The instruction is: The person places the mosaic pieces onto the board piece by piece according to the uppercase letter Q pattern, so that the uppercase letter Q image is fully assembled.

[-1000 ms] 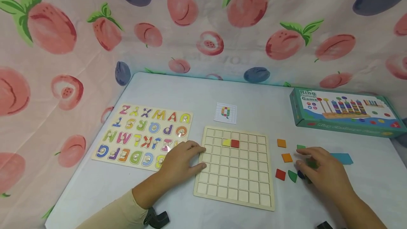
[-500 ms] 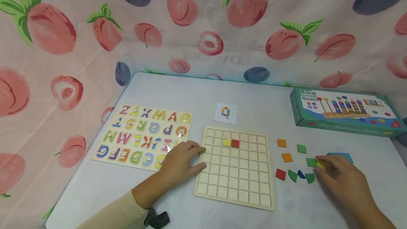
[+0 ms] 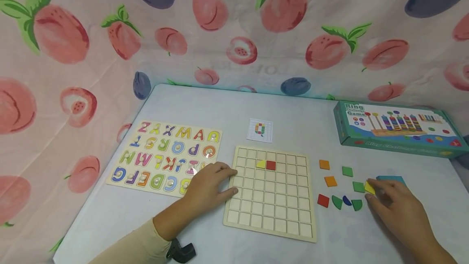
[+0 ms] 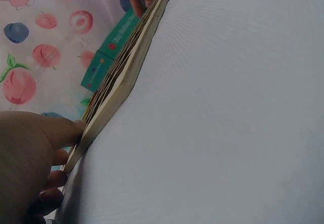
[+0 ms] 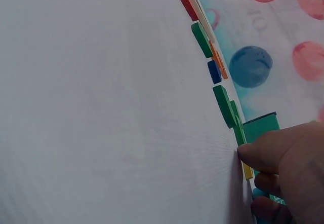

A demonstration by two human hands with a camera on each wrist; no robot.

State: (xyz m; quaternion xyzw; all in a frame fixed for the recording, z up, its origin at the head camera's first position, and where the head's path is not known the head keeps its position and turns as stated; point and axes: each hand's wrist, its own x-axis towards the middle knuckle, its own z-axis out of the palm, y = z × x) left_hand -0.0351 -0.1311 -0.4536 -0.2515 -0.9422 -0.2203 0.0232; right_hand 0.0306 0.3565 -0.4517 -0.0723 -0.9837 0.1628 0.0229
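Observation:
My left hand [image 3: 207, 184] rests its thumb and fingertips on the left edge of a wooden grid board [image 3: 269, 215]. In the left wrist view, the thumb touches the board's rim. A yellow quarter-round tile [image 3: 261, 164] and a red square tile [image 3: 270, 166] sit side by side in the grid. At the right, my right hand [image 3: 399, 207] pinches a yellow tile [image 3: 369, 188] between thumb and fingers; its outline is partly hidden. Close by lie green square tiles [image 3: 358, 187], green quarter-rounds [image 3: 357, 205], a blue half-round [image 3: 347, 201], orange squares [image 3: 331, 181] and a red square [image 3: 323, 201].
Behind the grid board lies a pattern card [image 3: 259, 130]. A letter puzzle board [image 3: 165, 158] lies left, partly behind my left hand. A green game box [image 3: 399, 129] stands back right. Behind the right hand is a blue piece [image 3: 392, 179], partly covered.
My right hand has moved right and slightly down, off the green tiles, to the yellow tile, which has turned a little in the fingers. The left hand stays on the board's edge.

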